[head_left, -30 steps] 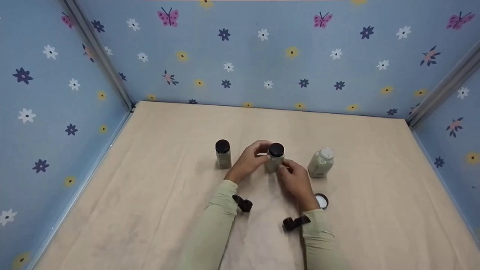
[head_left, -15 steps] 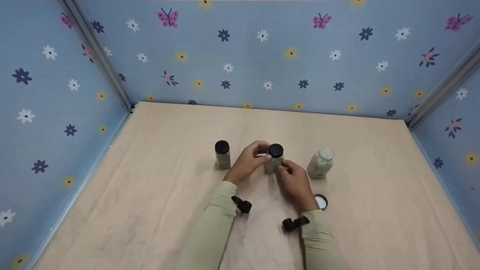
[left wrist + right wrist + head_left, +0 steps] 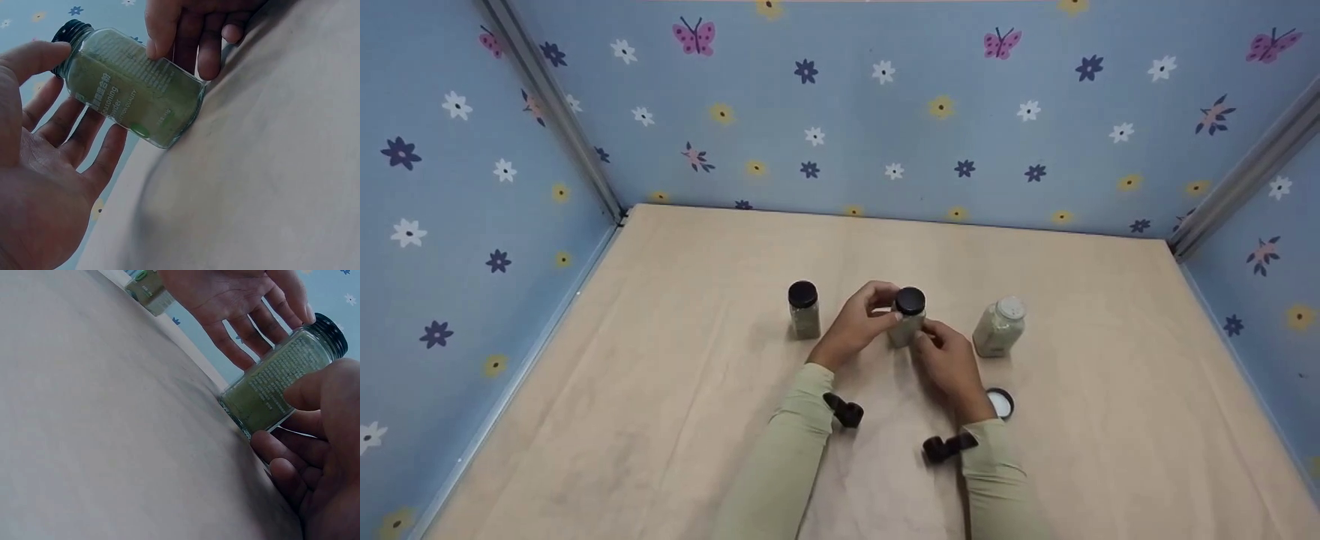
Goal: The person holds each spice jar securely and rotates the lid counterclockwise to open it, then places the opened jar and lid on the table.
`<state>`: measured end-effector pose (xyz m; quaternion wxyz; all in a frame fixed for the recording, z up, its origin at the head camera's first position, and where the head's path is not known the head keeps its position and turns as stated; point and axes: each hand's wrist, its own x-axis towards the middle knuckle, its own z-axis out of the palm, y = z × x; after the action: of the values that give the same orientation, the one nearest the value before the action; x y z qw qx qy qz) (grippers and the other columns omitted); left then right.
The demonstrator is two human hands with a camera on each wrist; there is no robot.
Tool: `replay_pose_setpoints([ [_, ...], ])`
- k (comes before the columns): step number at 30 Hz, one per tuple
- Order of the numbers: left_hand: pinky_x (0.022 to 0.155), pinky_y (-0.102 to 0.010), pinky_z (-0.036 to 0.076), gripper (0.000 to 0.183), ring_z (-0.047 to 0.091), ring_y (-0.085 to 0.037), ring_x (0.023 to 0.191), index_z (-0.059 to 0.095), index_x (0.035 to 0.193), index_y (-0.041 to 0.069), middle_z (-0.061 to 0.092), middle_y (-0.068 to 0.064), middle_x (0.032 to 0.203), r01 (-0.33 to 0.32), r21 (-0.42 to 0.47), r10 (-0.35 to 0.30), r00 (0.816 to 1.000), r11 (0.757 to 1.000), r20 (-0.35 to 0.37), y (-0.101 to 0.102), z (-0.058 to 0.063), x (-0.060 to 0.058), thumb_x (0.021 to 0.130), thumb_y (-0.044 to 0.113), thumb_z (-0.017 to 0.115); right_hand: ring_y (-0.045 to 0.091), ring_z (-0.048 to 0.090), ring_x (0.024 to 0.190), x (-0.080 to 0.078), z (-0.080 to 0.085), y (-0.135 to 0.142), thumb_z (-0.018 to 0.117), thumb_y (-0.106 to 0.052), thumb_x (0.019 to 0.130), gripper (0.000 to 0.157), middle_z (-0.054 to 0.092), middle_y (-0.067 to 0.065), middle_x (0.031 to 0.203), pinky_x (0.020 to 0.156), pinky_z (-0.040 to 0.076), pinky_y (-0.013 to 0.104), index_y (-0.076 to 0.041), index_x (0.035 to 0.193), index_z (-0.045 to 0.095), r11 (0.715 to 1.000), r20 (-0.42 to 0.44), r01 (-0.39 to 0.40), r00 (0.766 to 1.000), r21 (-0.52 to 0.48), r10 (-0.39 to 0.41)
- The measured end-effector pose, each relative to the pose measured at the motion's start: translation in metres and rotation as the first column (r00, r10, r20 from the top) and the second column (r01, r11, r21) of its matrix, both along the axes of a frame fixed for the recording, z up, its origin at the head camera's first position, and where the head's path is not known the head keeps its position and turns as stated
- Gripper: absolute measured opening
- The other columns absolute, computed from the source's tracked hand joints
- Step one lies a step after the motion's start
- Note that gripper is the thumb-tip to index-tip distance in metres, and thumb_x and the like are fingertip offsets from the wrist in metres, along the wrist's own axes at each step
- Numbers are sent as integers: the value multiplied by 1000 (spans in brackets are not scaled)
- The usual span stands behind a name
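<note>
A clear glass seasoning jar (image 3: 907, 328) with green powder and a black cap stands upright between the two hands in the head view. My left hand (image 3: 855, 324) holds its upper part, the thumb at the neck by the cap and the fingers along the far side. Lower down, my right hand (image 3: 954, 364) grips the same jar; its thumb presses the printed side, as the right wrist view shows on the jar (image 3: 275, 382). In the left wrist view, white lettering covers the jar (image 3: 135, 84), and its base is at the table surface.
Left of the hands stands another black-capped jar (image 3: 805, 313). To the right is a jar (image 3: 1000, 330) of pale green contents with a white perforated top. A black cap (image 3: 1000, 403) with a white inside lies beside the right wrist. Flowered panels (image 3: 870, 112) enclose the cloth-covered table (image 3: 660, 360).
</note>
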<state>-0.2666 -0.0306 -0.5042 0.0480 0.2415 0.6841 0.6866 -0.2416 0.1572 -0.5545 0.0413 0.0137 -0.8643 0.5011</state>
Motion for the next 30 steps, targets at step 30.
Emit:
replay_pose_setpoints([
  [30, 94, -43, 38, 43, 50, -23, 112, 48, 131, -2, 55, -11, 122, 22, -9, -23, 1000, 1000, -15, 9, -2, -1, 89, 5, 58, 14, 58, 97, -1, -1, 1, 56, -28, 91, 31, 63, 0, 110, 86, 45, 34, -16, 118, 64, 1000, -4, -4, 1000, -6, 4],
])
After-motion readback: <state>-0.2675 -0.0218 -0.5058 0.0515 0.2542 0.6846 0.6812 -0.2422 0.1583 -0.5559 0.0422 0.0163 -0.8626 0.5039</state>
